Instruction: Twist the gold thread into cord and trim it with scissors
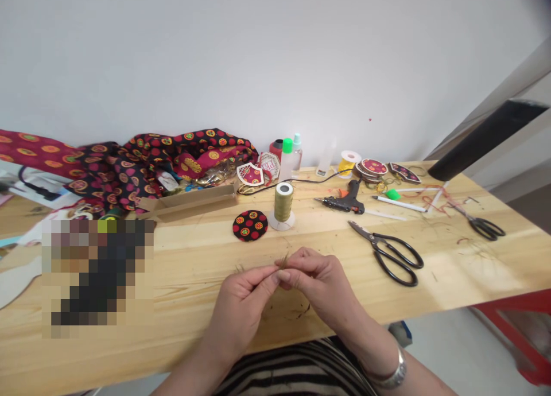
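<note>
Near the table's front edge, my left hand [245, 301] and my right hand [323, 278] meet fingertip to fingertip. Both are closed in a pinch on a small bunch of olive thread [284, 260], whose short ends stick up between the fingers. The rest of the bunch is hidden by my hands. Just beyond them stands a spool of olive thread [283, 205], upright on its white base. Left of the spool lies a round black fabric disc [250, 226] with red and orange motifs. A pair of black-handled scissors [383, 251] rests to the right, blades apart.
Toward the back are a glue gun [344, 201], a green-capped bottle [286, 159] and a yellow ribbon spool [349, 162]. Patterned fabric [172, 155] heaps up behind a cardboard tray [196, 204] at left. Smaller scissors [482, 226] and a white pen [400, 204] lie at right.
</note>
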The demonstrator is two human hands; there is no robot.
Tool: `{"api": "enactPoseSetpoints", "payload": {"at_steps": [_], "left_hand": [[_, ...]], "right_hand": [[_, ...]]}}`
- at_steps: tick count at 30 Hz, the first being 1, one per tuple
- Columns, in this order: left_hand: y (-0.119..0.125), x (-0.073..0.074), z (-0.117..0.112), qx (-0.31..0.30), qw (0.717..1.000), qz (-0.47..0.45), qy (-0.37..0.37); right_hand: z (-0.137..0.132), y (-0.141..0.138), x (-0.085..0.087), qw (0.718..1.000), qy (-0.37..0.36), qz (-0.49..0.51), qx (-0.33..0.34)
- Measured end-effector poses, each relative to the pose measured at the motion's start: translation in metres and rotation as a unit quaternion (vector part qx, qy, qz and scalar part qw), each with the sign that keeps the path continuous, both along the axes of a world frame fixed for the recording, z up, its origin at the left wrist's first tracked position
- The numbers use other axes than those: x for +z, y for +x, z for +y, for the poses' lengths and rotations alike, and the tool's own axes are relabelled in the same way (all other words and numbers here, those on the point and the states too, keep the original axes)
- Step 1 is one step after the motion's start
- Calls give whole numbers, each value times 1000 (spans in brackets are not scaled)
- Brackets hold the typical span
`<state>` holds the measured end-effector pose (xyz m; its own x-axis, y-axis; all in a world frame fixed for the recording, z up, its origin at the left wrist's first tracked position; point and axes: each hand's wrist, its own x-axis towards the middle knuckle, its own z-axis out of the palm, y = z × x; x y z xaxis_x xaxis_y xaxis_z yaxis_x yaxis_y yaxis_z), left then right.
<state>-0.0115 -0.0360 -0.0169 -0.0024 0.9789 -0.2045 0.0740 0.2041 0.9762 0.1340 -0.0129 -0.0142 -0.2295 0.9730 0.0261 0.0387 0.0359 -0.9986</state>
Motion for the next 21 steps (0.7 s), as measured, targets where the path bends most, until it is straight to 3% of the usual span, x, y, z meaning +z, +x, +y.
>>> {"api": "enactPoseSetpoints", "payload": {"at_steps": [5, 10, 15, 21], "left_hand": [[-1, 2, -2, -36, 999, 39, 5], [-2, -1, -2, -44, 999, 13, -25], [-1, -4, -2, -51, 992, -94, -64], [3, -1, 1, -22, 964, -240, -114]], "right_hand": [[1, -1, 2, 1000, 2, 25, 1], [2, -2, 2, 997, -29, 74, 14], [3, -2, 0, 994, -73, 80, -10], [6, -2, 3, 992, -92, 86, -15]]}}
